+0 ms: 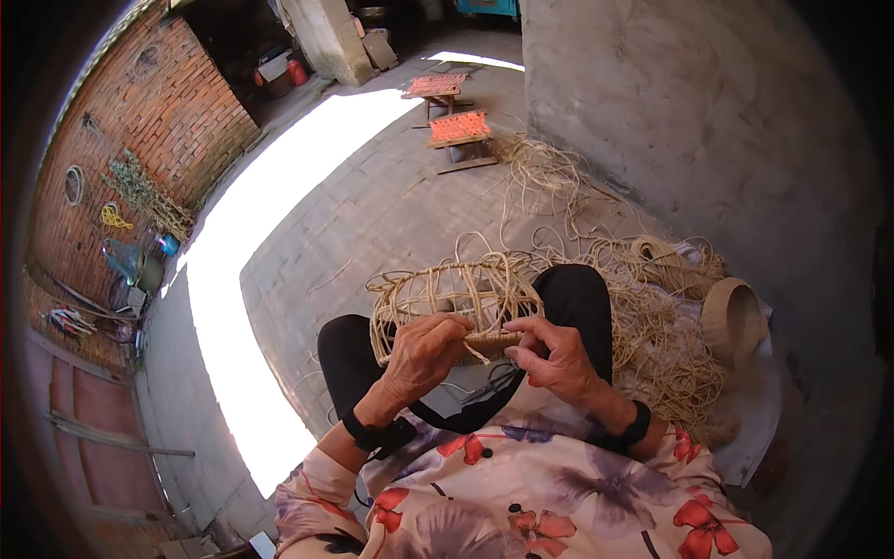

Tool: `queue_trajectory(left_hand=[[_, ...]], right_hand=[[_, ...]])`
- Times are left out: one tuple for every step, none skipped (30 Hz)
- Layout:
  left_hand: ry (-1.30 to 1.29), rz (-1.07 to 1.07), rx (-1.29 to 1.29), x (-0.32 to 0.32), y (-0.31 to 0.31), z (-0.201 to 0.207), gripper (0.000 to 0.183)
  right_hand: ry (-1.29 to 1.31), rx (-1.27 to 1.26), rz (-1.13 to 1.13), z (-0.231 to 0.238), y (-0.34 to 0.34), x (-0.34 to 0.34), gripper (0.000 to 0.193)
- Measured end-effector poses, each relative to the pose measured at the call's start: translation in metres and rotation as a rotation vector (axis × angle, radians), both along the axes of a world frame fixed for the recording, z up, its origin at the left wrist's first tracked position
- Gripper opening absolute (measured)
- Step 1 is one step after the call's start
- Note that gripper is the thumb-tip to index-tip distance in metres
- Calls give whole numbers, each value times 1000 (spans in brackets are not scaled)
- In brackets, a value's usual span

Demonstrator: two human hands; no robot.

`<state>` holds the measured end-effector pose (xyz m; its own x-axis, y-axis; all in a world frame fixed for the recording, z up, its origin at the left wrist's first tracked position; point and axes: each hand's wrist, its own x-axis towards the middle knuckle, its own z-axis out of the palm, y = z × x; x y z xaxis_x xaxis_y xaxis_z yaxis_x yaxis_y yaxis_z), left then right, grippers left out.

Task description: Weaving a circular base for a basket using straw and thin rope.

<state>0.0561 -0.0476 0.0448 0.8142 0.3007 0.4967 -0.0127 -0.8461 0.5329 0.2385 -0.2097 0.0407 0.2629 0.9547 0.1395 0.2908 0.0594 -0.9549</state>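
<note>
A half-woven basket (434,285) of straw-coloured cord lies across my lap between my knees, its upper strands forming open loops. At its near edge, my left hand (421,356) is closed, thumb and forefinger pinching the cord. A short loose cord end (477,354) hangs just beside those fingertips. My right hand (556,361) is bent toward the same edge, its forefinger and thumb at the cord and the other fingers curled. The fingertips partly hide the strand between the two hands. Dark bands circle both wrists.
A large tangle of cord (652,326) spreads over the floor at my right, with a round woven ring (734,321) on it. Two low stools with orange woven seats (459,128) stand ahead. A grey wall (708,121) rises on the right, a brick wall (140,121) on the left.
</note>
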Motion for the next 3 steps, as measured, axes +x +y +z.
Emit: queue_trajectory(left_hand=[[-6, 3, 1, -1, -3, 0, 16], [3, 30, -34, -1, -5, -1, 15], [12, 61, -67, -2, -5, -1, 15]], right_hand=[[40, -18, 40, 5, 4, -5, 31], [31, 49, 101, -10, 12, -8, 46], [124, 27, 145, -3, 17, -12, 49]])
